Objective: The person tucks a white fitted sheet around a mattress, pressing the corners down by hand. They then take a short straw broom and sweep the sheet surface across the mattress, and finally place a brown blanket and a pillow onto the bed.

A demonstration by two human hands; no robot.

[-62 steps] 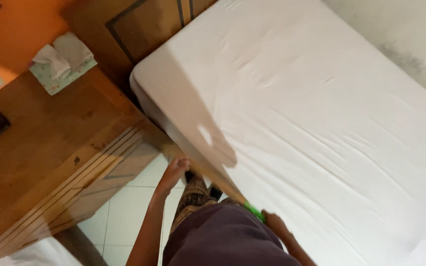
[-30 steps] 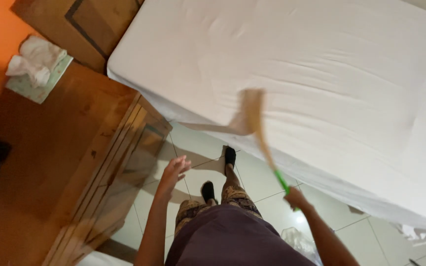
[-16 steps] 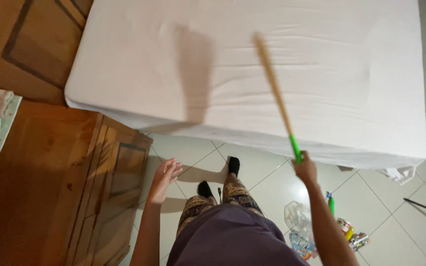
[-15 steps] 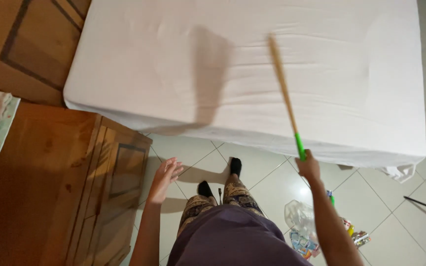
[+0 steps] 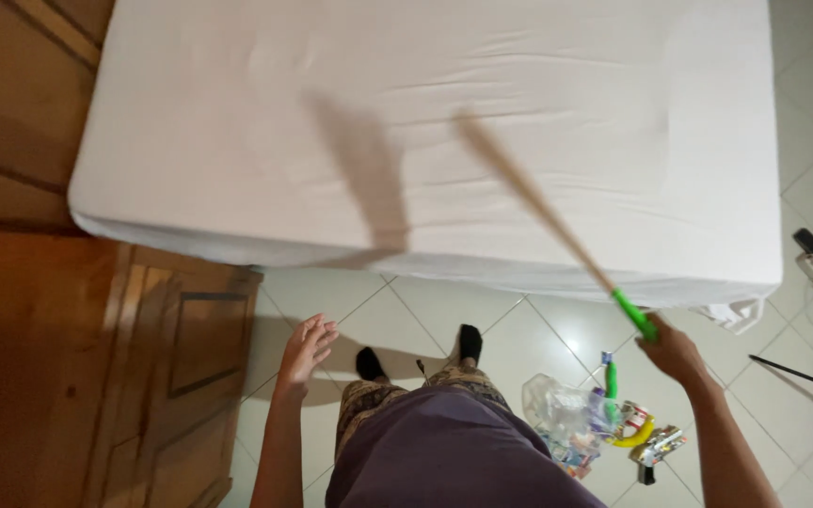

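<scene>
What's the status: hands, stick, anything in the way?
Right hand grips green-handled stick over white bed. Left hand open, empty. Bag of clutter by feet.

clear plastic bag (image 5: 557, 419) on floor tiles; beside it small colourful packages (image 5: 656, 444), yellow, red, white.

— The bed sheet (image 5: 482, 122)?
— White cloth, matt, faintly creased.
— The stick (image 5: 529, 193)?
— Pale, wood-like, blurred, with a glossy green plastic grip (image 5: 634, 313) towards five o'clock.
— The cabinet (image 5: 96, 376) at eight o'clock?
— Brown wood, smooth with a soft sheen.
— The floor (image 5: 406, 310)?
— Pale tiles, smooth, slightly glossy. At five o'clock lies crinkled clear plastic (image 5: 557, 419).
</scene>
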